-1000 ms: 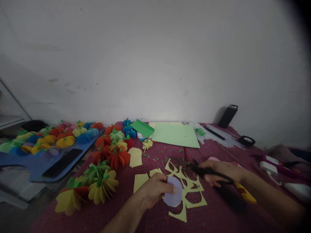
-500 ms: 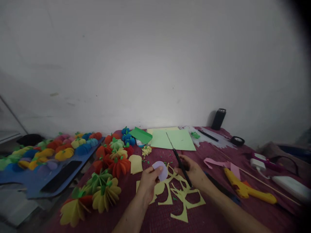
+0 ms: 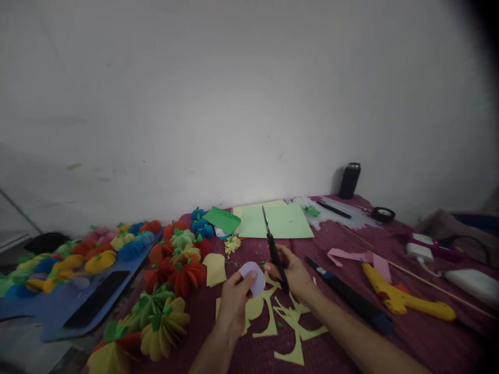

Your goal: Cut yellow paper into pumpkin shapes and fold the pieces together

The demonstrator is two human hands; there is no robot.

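My left hand [image 3: 236, 298] pinches a round lilac paper circle [image 3: 255, 279] between thumb and fingers. Just right of it, my right hand [image 3: 290, 272] is closed around black-handled scissors [image 3: 276, 254]. Their blades point up and away from me, apart from the paper circle. Below both hands lie pale yellow paper offcuts [image 3: 294, 350] with curved cut-outs, partly hidden by the hands. Yellow cut paper pieces [image 3: 215, 269] lie stacked to the left of my left hand. Folded-paper pumpkins [image 3: 164, 327] in yellow, green and orange stand further left.
Light green paper sheets [image 3: 276, 221] lie at the back beside a dark green piece [image 3: 222, 220]. To the right are a yellow glue gun [image 3: 405, 298], a dark-handled tool [image 3: 351, 296], a tape roll [image 3: 382, 214] and a black bottle [image 3: 350, 181]. A blue board [image 3: 50, 317] holds more pumpkins and a phone [image 3: 97, 298].
My right hand has moved left, closer to the left hand, and the scissors have turned more upright. The dark-handled tool shows more fully now. The camera view has shifted slightly.
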